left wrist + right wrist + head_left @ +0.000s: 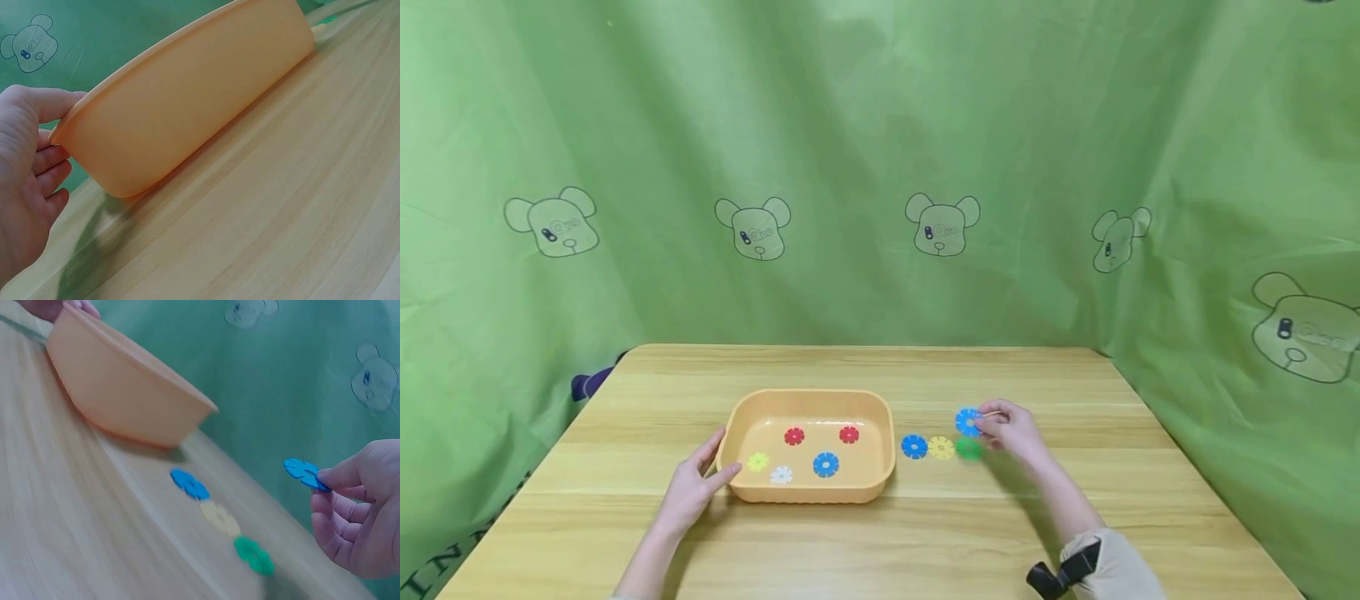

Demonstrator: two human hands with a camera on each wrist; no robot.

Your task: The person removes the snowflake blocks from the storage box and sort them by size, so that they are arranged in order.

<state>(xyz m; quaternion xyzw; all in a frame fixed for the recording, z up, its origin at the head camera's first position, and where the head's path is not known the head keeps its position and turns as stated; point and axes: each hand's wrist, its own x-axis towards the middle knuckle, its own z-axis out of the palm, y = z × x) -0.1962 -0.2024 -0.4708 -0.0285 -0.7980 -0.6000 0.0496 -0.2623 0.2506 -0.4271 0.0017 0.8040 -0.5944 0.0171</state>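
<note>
My left hand [691,492] grips the left rim of an orange plastic basin [808,494], thumb over the edge and the other fingers below it, as the left wrist view shows. Between thumb and fingertips, my right hand [1013,432] pinches a blue snowflake disc [303,472], held up above the table. Under it lies a row of three slotted discs to the right of the basin: a blue one [914,447], a yellow one [942,448] and a green one [968,449]. The green disc is nearest the right hand.
Inside the basin are two red discs [794,437], a yellow-green disc [758,462], a white disc [781,475] and another blue disc [826,465]. The wooden table [850,550] ends at a green curtain [850,292] with bear-head outlines.
</note>
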